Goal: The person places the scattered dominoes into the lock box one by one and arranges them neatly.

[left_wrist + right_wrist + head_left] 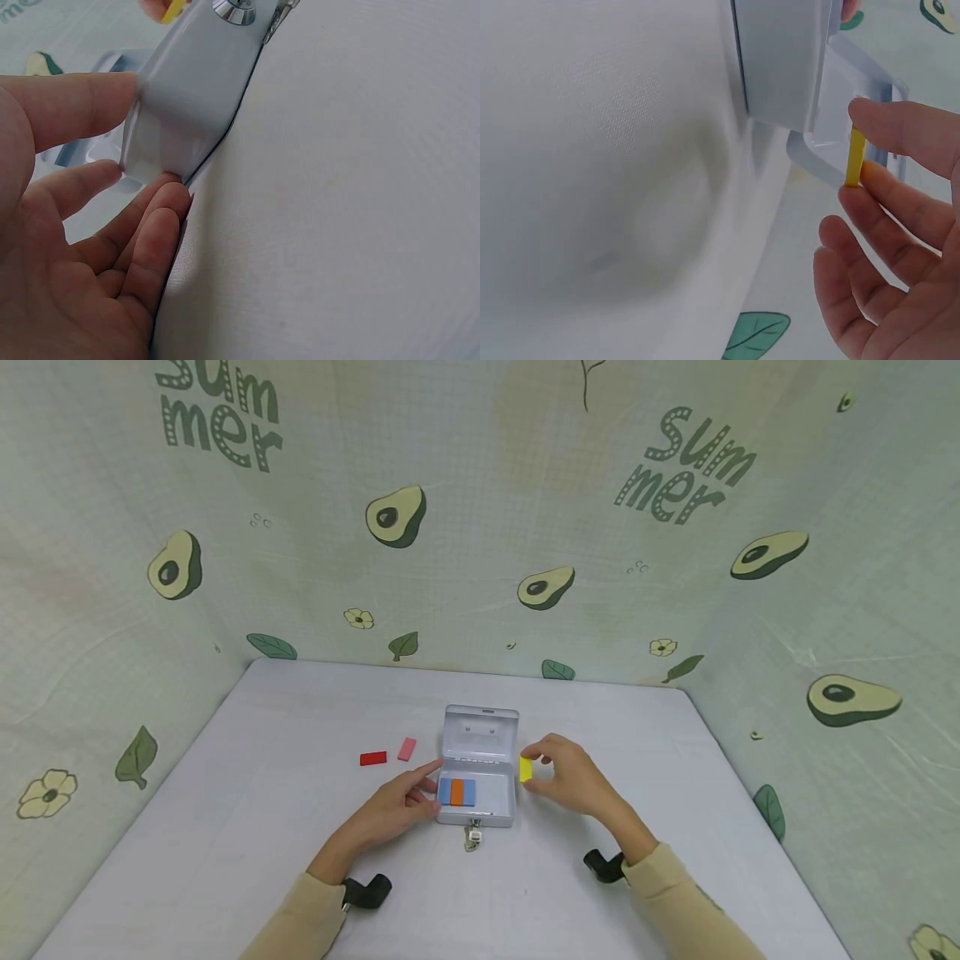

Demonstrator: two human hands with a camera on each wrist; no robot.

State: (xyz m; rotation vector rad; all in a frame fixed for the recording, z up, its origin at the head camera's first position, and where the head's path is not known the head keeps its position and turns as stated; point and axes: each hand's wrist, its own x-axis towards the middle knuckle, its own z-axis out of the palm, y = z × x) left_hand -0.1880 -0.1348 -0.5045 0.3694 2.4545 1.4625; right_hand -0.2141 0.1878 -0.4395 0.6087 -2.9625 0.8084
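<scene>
A small light-grey metal cash box stands on the table with its lid raised. Inside, at the left, lie blue blocks with an orange block between them. My left hand touches the box's left side, thumb near the front corner and index finger near the hinge. In the left wrist view, the other fingertips rest low against the wall. Just right of the box, my right hand pinches a flat yellow block between thumb and fingers, held apart from the box.
Left of the box, a red block and a pink block lie on the white table. Keys hang at the box's front lock. A printed cloth wall stands behind the table and along both sides.
</scene>
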